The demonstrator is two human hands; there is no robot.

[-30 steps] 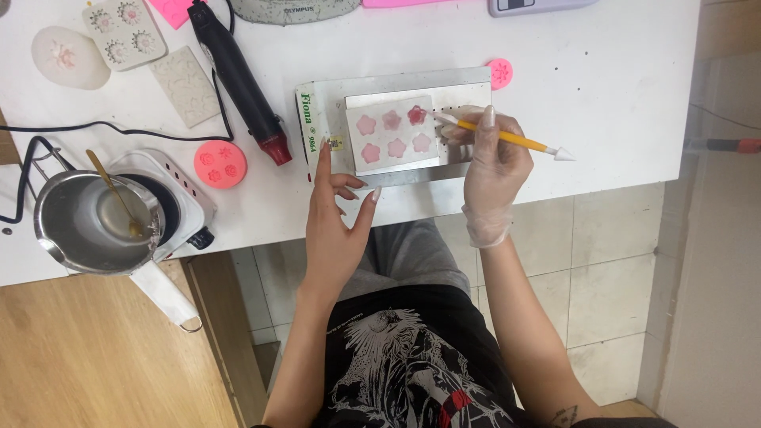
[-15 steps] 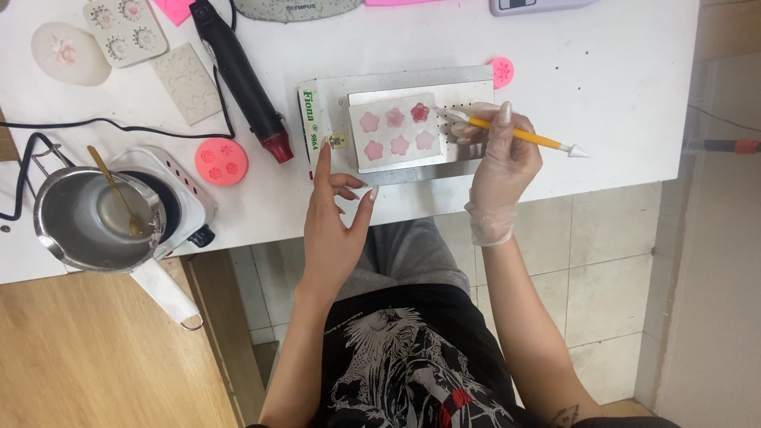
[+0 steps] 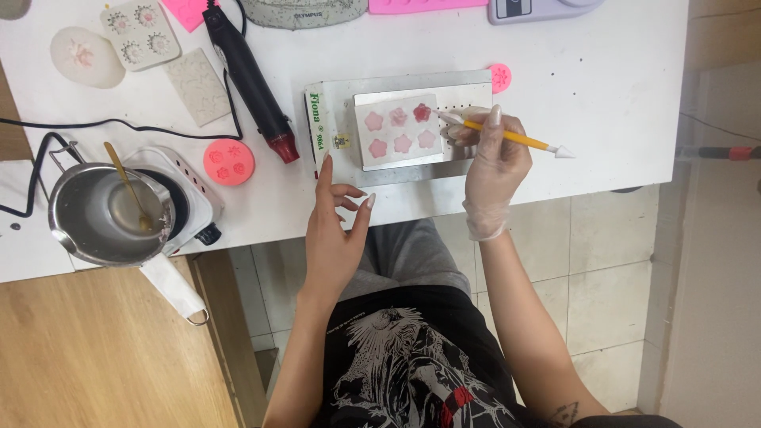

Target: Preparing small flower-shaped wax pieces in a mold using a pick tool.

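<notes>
My right hand, in a thin clear glove, grips a yellow sculpting tool whose tip touches the darker pink flower at the top right of a white flower mould. The mould lies on a metal plate and holds several pink flower shapes. My left hand is bare, fingers apart, with its forefinger on the white table just below the plate's left corner. It holds nothing.
A black heat gun lies left of the plate. A steel pot with a spoon sits on a small white hotplate at the table's left front. A round pink mould, other moulds and a small pink disc lie around.
The tool's tip has shifted slightly left onto the top right flower. My left hand stays near the plate's corner.
</notes>
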